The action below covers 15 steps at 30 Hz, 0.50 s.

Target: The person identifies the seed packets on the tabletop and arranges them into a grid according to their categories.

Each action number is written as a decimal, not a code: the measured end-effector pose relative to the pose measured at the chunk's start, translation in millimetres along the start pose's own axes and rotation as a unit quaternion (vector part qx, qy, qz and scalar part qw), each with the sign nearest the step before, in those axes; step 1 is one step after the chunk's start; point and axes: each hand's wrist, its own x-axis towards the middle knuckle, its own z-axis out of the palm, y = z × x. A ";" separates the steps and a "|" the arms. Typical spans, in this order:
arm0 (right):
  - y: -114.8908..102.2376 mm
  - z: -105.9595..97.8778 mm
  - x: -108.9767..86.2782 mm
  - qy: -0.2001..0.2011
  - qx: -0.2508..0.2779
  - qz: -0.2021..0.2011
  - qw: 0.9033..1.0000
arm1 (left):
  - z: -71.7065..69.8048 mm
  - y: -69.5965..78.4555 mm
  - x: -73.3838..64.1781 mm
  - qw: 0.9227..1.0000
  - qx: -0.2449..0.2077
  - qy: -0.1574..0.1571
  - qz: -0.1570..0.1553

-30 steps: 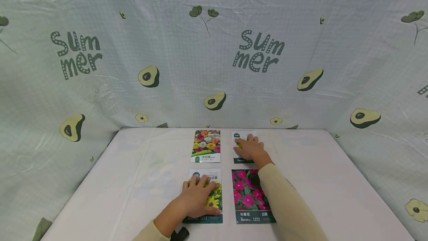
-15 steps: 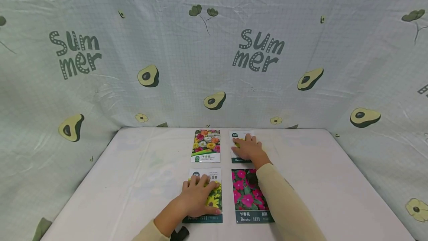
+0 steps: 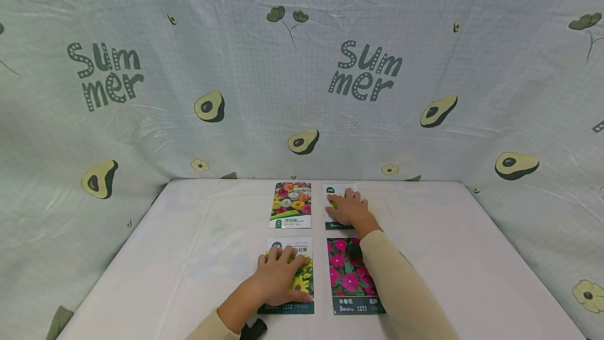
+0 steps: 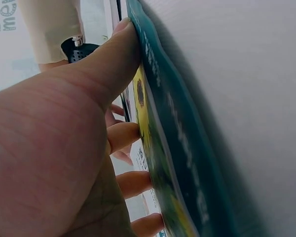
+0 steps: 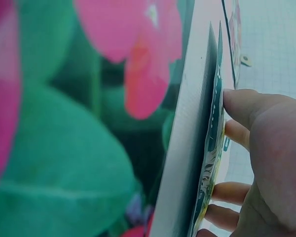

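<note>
Four seed packets would make a grid, but I name them singly: under my left hand [image 3: 278,279] lies a yellow-flowered seed packet [image 3: 302,277], its fingertips spread on the face and thumb near the lower edge. In the left wrist view the packet's teal bottom band [image 4: 172,118] shows beneath the thumb. My right hand [image 3: 349,210] rests with spread fingers on the back right seed packet [image 3: 333,219], largely covered by it. In the right wrist view that packet [image 5: 214,133] stands slightly off the white surface along its edge, fingertips on its face.
At the back left lies a seed packet with mixed-colour blooms [image 3: 291,203]. A pink-flowered packet [image 3: 351,277] sits at the front right, partly under the right sleeve [image 3: 406,282]. The white table [image 3: 189,235] meets an avocado-print curtain [image 3: 255,93] behind.
My right hand has slid the back right packet slightly left, towards the mixed-colour packet. The left hand has stayed in place on the yellow-flowered packet.
</note>
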 end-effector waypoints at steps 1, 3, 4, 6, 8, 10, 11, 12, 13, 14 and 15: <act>-0.2 0.0 -0.2 0.000 -0.001 0.000 1.000 | 0.2 -0.3 0.1 1.000 0.000 0.000 0.000; -0.7 -0.1 -0.3 0.000 -0.001 0.000 1.000 | 0.1 -0.3 -0.1 1.000 0.001 -0.001 -0.001; -1.0 -0.2 -0.3 0.000 -0.001 0.000 1.000 | 0.4 -0.4 0.0 1.000 0.001 0.000 0.000; -1.3 -0.1 -0.2 -0.001 -0.001 0.000 1.000 | 1.1 -0.9 0.7 1.000 0.003 0.001 0.000; -1.5 0.0 0.0 -0.001 -0.001 0.001 1.000 | 3.2 -2.1 1.9 1.000 0.008 0.002 0.000; -1.5 0.2 0.2 -0.002 0.000 0.001 1.000 | 6.1 -3.7 3.8 1.000 0.010 0.005 -0.001; -1.5 0.2 0.2 -0.003 0.000 0.001 1.000 | 7.2 -4.4 4.5 1.000 0.009 0.007 -0.002; -1.5 0.3 0.4 -0.003 0.000 0.001 1.000 | 8.6 -5.1 5.3 1.000 0.010 0.008 -0.003; -1.6 0.4 0.5 -0.004 0.000 0.001 1.000 | 9.8 -5.8 6.0 1.000 0.009 0.009 -0.004; -1.7 0.4 0.7 -0.004 0.000 0.001 1.000 | 10.6 -6.3 6.6 1.000 0.008 0.011 -0.004; -1.7 0.4 0.7 -0.004 0.000 0.001 1.000 | 11.2 -6.7 6.9 1.000 0.008 0.012 -0.003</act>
